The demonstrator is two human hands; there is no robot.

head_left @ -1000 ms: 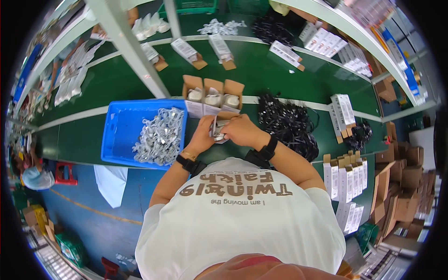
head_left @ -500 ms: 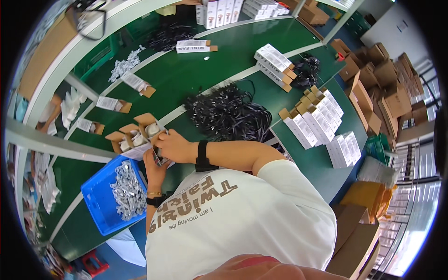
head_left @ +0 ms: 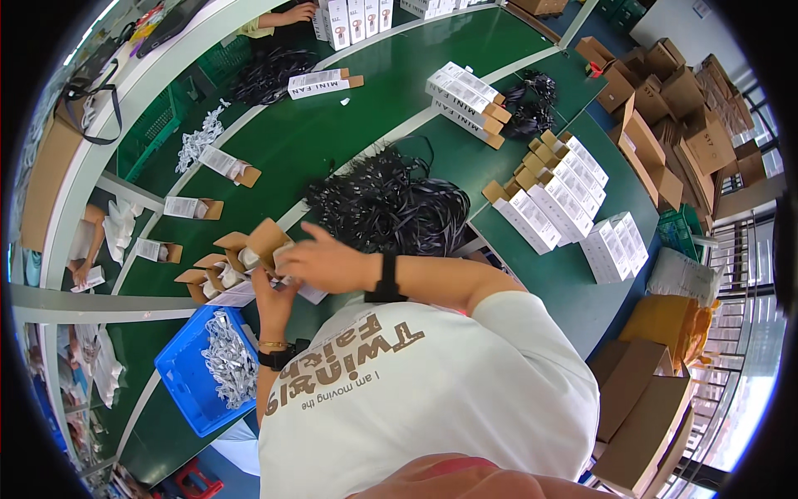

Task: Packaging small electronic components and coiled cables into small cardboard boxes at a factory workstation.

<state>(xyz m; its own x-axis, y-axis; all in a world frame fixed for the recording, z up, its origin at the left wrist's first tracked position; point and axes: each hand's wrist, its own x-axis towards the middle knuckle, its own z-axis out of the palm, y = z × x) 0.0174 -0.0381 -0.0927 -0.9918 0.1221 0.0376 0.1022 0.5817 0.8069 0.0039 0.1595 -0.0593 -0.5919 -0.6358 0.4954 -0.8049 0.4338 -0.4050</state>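
Observation:
My left hand [head_left: 273, 301] is closed around the near side of an open white carton [head_left: 311, 292] at the right end of a short row. My right hand [head_left: 328, 264] reaches over the carton's mouth, its fingertips bent down at the opening and one finger raised apart. What those fingertips hold is hidden. Beside them, white wrapped pieces [head_left: 250, 258] sit in open cartons [head_left: 208, 277] with brown flaps standing up. Just below this row is a blue bin [head_left: 179, 370] with a heap of whitish coiled cables [head_left: 229, 358].
A tangled heap of black straps [head_left: 391, 204] lies beyond my right forearm. White cartons [head_left: 553, 195] stand in rows at right; more cartons [head_left: 465, 98] lie farther back. A white shelf post [head_left: 108, 305] crosses at left. Another person's hand [head_left: 298, 14] is at the top edge.
The view has shifted slightly. A grey, shiny piece seen between my hands before is now out of sight. My right hand has opened out somewhat, raising one finger over the carton.

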